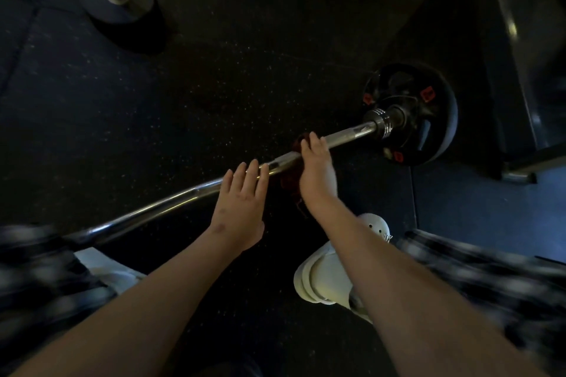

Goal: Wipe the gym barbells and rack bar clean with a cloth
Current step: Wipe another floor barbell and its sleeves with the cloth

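A chrome curved barbell (171, 203) lies low across the dark floor, running from lower left to a black weight plate (428, 119) at the right. My right hand (317, 171) grips a dark red cloth (291, 180) wrapped over the bar, fingers curled over the top. The cloth hangs below the bar and is mostly hidden by the hand. My left hand (242, 205) lies flat with straight fingers, fingertips touching the bar just left of the cloth.
A second barbell end with a plate (122, 6) stands at the upper left. A metal rack frame (520, 55) rises at the right. My white shoes (324, 278) stand on the speckled rubber floor (214, 86) below the bar.
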